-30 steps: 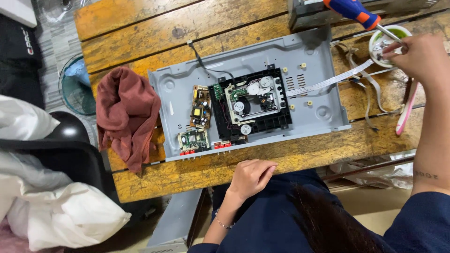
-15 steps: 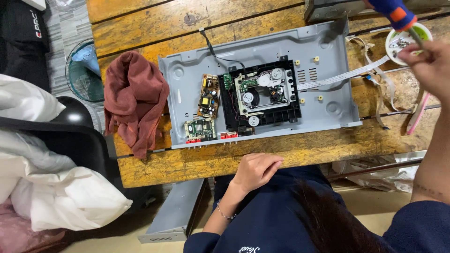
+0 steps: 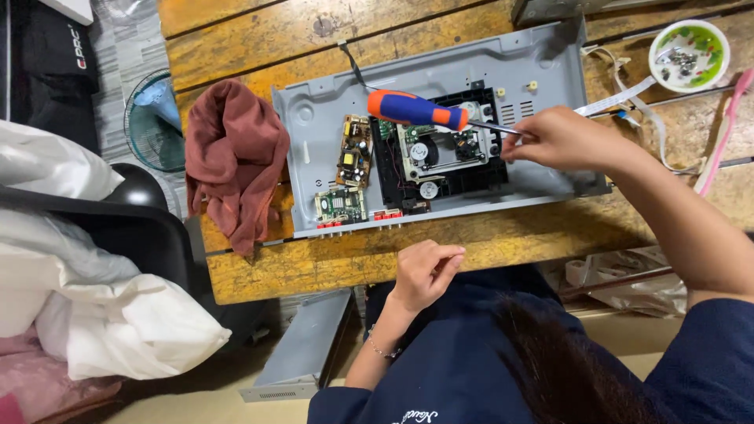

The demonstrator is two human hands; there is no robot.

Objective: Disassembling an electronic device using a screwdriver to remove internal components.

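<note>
Both hands in view, the right raised, the left low

The right hand is held out on a bare forearm stretched in from the lower right, its fingers pinched closed around a thin shaft. The left hand is kept near the body, wrist bent, fingers loosely curled and nothing gripped.

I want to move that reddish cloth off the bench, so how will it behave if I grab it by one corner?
The reddish-brown cloth lies crumpled in soft folds, so it will probably hang limp. It looks light. One end droops past the wooden bench edge, so it may slide off if nudged.
</note>
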